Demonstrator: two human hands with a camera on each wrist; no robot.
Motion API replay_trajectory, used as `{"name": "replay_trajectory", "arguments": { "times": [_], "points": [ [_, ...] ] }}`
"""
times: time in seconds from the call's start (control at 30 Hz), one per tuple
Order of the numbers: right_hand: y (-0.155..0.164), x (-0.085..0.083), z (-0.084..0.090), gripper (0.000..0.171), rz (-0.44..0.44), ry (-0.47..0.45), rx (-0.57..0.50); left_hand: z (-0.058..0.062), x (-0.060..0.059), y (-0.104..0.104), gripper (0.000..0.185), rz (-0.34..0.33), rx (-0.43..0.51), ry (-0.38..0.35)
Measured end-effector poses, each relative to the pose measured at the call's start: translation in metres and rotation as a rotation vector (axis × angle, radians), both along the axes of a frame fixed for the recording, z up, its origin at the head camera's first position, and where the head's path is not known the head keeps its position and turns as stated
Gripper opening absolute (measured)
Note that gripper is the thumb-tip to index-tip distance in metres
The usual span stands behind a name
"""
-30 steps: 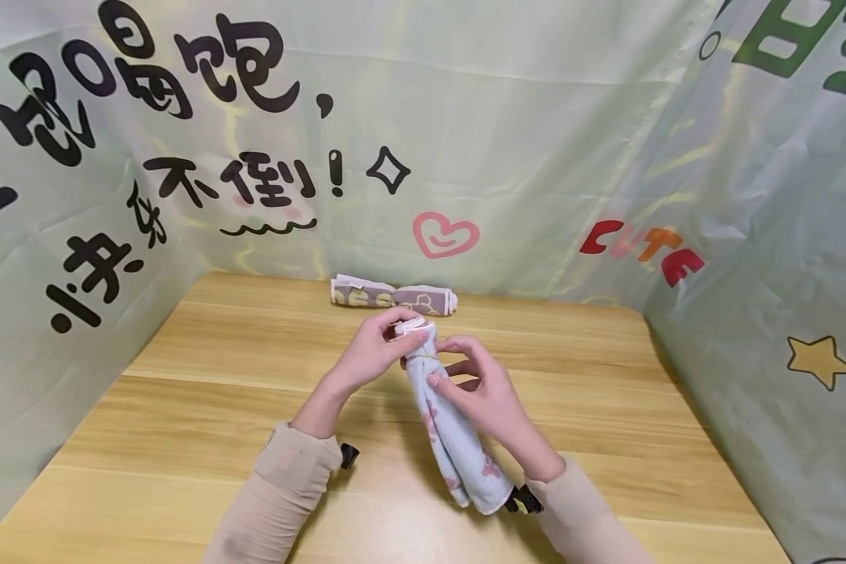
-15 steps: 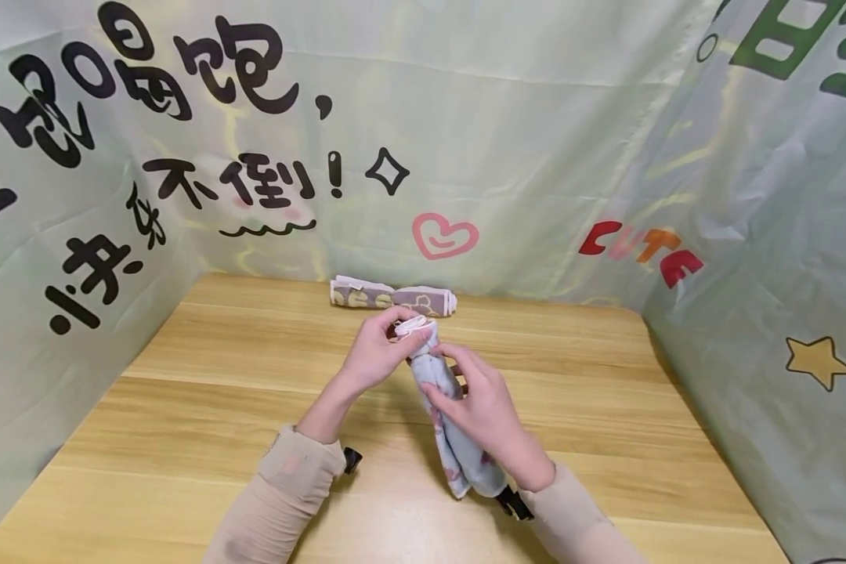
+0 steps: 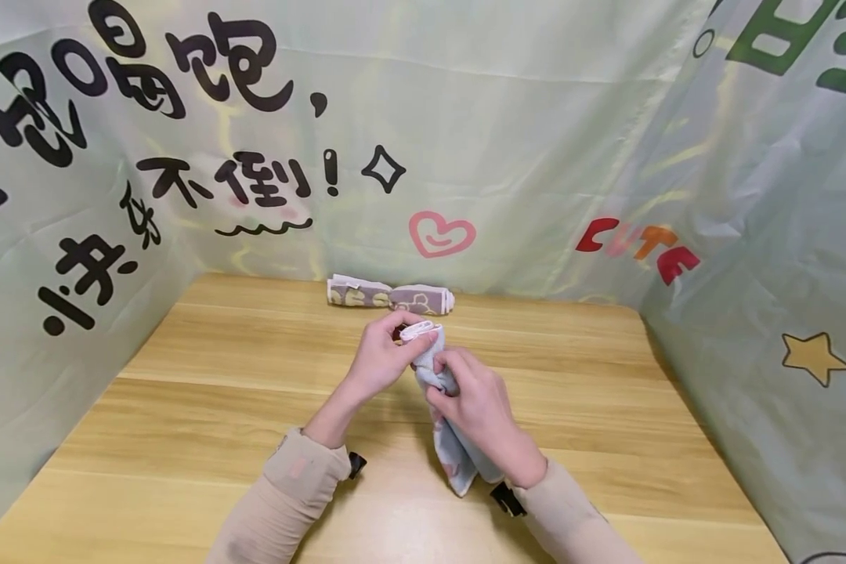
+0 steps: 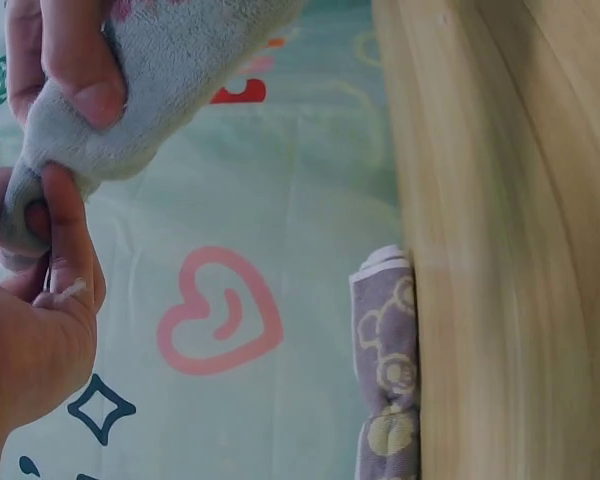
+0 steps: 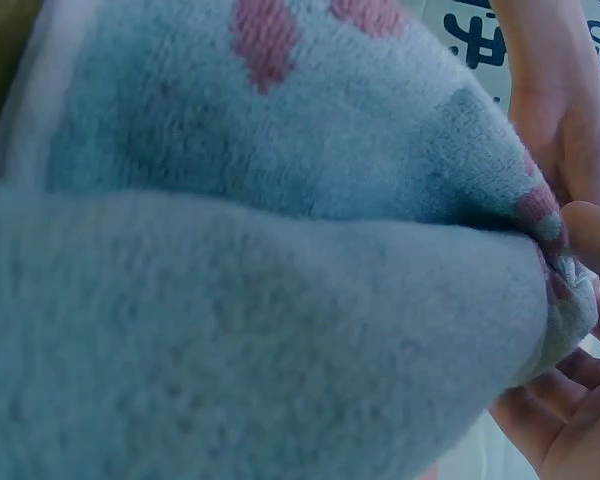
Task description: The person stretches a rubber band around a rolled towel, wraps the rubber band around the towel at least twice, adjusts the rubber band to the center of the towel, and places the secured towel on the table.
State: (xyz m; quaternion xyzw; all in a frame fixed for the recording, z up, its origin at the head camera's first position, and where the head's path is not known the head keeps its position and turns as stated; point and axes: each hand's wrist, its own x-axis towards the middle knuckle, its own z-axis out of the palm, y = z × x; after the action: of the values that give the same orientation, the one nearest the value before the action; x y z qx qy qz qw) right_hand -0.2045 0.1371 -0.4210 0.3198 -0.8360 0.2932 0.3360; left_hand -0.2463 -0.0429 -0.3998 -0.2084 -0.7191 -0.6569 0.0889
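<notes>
A pale blue-grey towel with pink patterns [image 3: 454, 462] is gathered lengthwise and hangs down to the right in the head view. My left hand [image 3: 379, 359] pinches its white-edged top end between thumb and fingers. Just below, my right hand [image 3: 482, 403] grips the gathered neck, thumb in front. The left wrist view has both hands close together on the narrowed towel [image 4: 190, 75]. Loose, wide folds of the towel [image 5: 230, 340] fill most of the right wrist view. Whatever lies under the right fingers is hidden.
A rolled purple towel with yellow figures [image 3: 423, 300] lies at the back of the wooden table [image 3: 218, 399]. A printed cloth curtain [image 3: 522, 157] stands behind and along both sides. A black strap piece [image 3: 507, 499] shows at the right wrist.
My right hand has closed in on the neck of the towel, fingertips now bunching the cloth. A thin band seen there earlier is out of sight. The towel's lower end has risen slightly.
</notes>
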Motion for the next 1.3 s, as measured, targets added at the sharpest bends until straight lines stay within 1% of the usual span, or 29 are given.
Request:
{"name": "replay_trajectory", "arguments": {
  "times": [0.17, 0.3, 0.43, 0.53, 0.63, 0.67, 0.7, 0.8, 0.87, 0.9, 0.93, 1.03, 1.13, 1.2, 1.3],
  "points": [
    [-0.001, -0.001, 0.0, 0.026, 0.047, 0.002, -0.012, 0.001, -0.002, -0.003, 0.015, 0.033, 0.047, -0.025],
    [-0.002, 0.0, -0.001, 0.021, 0.107, 0.006, -0.005, 0.004, -0.004, -0.008, 0.014, 0.059, 0.116, -0.042],
    [-0.002, -0.001, -0.003, 0.022, 0.101, 0.017, -0.002, 0.006, -0.006, -0.011, 0.016, 0.054, 0.161, -0.082],
    [0.0, -0.003, -0.004, 0.026, 0.079, 0.017, -0.007, 0.006, -0.006, -0.011, 0.017, 0.046, 0.146, -0.101],
    [0.002, -0.005, -0.005, 0.026, 0.109, -0.016, -0.048, 0.005, -0.007, -0.01, 0.016, 0.019, 0.108, -0.109],
    [0.002, -0.005, -0.005, 0.025, 0.134, -0.052, -0.08, 0.005, -0.007, -0.01, 0.016, -0.001, 0.096, -0.108],
    [0.004, -0.005, -0.004, 0.024, 0.166, -0.114, -0.12, 0.005, -0.007, -0.011, 0.017, -0.028, 0.084, -0.108],
    [0.008, -0.003, 0.002, 0.022, 0.269, -0.408, -0.289, 0.007, -0.007, -0.017, 0.023, -0.121, 0.053, -0.101],
    [0.011, -0.002, 0.007, 0.022, 0.311, -0.606, -0.402, 0.008, -0.008, -0.023, 0.031, -0.189, 0.028, -0.091],
    [0.013, -0.002, 0.01, 0.022, 0.324, -0.683, -0.443, 0.008, -0.008, -0.025, 0.036, -0.219, 0.014, -0.09],
    [0.015, -0.002, 0.011, 0.022, 0.342, -0.737, -0.475, 0.009, -0.008, -0.028, 0.041, -0.242, -0.003, -0.089],
    [0.018, -0.003, 0.012, 0.022, 0.401, -0.795, -0.506, 0.009, -0.007, -0.031, 0.05, -0.296, -0.045, -0.085],
    [0.018, -0.004, 0.013, 0.023, 0.45, -0.824, -0.507, 0.008, -0.007, -0.03, 0.049, -0.308, -0.047, -0.081],
    [0.017, -0.004, 0.014, 0.024, 0.448, -0.838, -0.505, 0.008, -0.007, -0.028, 0.045, -0.287, -0.022, -0.073],
    [0.014, -0.002, 0.013, 0.028, 0.387, -0.848, -0.515, 0.008, -0.007, -0.025, 0.036, -0.233, 0.018, -0.068]
  ]
}}
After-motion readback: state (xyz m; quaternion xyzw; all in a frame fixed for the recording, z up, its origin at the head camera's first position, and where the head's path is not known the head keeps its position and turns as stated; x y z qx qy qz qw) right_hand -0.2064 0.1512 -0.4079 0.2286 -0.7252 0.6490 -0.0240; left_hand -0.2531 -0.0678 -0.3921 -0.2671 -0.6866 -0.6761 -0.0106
